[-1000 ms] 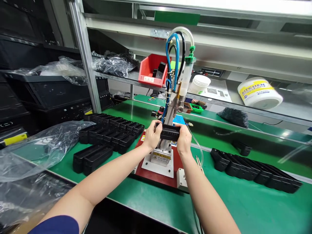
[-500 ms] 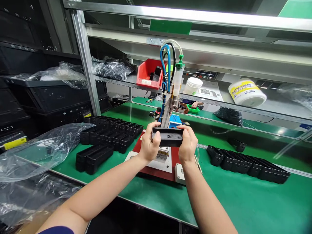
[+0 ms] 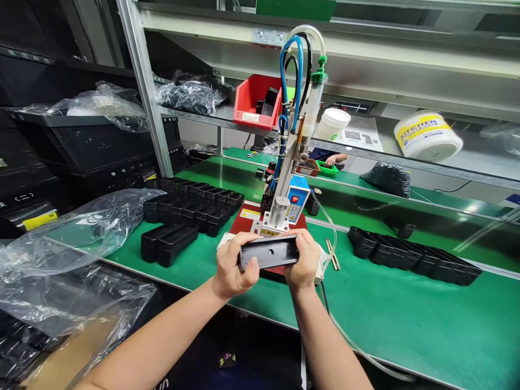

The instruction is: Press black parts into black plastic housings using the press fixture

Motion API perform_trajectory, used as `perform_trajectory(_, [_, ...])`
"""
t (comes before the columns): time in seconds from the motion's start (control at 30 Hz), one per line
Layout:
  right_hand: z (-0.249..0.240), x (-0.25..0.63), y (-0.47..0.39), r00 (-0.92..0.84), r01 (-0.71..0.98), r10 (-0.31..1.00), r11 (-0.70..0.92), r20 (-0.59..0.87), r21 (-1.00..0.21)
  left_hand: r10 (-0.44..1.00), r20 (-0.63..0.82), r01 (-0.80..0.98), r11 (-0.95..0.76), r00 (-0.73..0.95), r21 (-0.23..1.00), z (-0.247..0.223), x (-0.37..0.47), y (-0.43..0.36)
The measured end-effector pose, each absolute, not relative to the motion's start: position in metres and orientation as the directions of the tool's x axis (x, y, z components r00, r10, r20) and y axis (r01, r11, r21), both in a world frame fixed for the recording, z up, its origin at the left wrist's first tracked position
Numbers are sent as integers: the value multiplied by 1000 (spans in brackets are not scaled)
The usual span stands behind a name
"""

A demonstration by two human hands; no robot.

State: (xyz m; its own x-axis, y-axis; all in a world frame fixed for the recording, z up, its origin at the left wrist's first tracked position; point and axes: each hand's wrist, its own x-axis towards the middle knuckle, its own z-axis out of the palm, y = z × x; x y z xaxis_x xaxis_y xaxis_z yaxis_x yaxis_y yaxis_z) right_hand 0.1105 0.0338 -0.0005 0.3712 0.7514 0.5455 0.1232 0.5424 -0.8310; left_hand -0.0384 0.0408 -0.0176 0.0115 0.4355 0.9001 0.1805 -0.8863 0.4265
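Between both hands is a black rectangular tray-like part (image 3: 270, 253), its hollow side facing the camera and a small hole in its floor. My left hand (image 3: 235, 268) grips its left end, thumb at the lower edge. The right end is held in my right hand (image 3: 304, 261). Just behind the part stands a bench press machine (image 3: 280, 211) on a red base, with blue and black hoses and a clear syringe. Several similar black parts (image 3: 179, 203) lie in rows to the left, and another row (image 3: 414, 260) lies to the right.
Clear plastic film (image 3: 97, 227) covers the bench's left edge. A red bin (image 3: 247, 103) and a white tub (image 3: 428, 138) rest on the shelf. A blue box (image 3: 298, 189) and tweezers (image 3: 333, 254) are near the machine. Another person's hand (image 3: 336, 159) shows in the background.
Both hands have brought the black part lower and nearer, away from the machine, and it is now tilted with its right end higher. The camera view has shifted.
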Motion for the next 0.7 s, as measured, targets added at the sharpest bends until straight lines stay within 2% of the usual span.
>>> perform_trajectory(0.13, [-17,101,34,308,132,814,476,492,-870,587,794,108,-809,158,577,-32,-63,42])
perform_trajectory(0.23, [-39,101,21,255,193,854,415,454,-889,705,674,166,-708,218,687,-39,-92,45])
perform_trajectory(0.3, [-61,105,7,222,301,868,373,445,-878,788,608,256,-611,98,749,-42,-114,55])
perform_trajectory(0.37, [-87,110,-9,203,388,864,361,461,-848,847,523,294,-478,-96,828,-43,-134,75])
perform_trajectory(0.4, [-99,113,-16,186,452,852,367,489,-813,858,478,279,-420,-186,864,-42,-142,89])
perform_trajectory(0.43, [-112,116,-22,144,578,821,383,553,-720,862,439,247,-381,-252,891,-41,-149,105])
perform_trajectory(0.5, [-132,120,-29,28,779,754,394,656,-488,853,422,230,-364,-307,902,-38,-156,142])
perform_trajectory(0.57, [-145,121,-30,-86,886,715,374,693,-276,839,447,328,-346,-311,879,-34,-155,183])
perform_trajectory(0.63, [-154,119,-26,-139,929,708,335,692,-157,835,465,441,-313,-294,841,-29,-143,221])
perform_trajectory(0.7, [-160,115,-22,-125,953,698,281,705,-109,843,466,506,-287,-270,813,-24,-123,255])
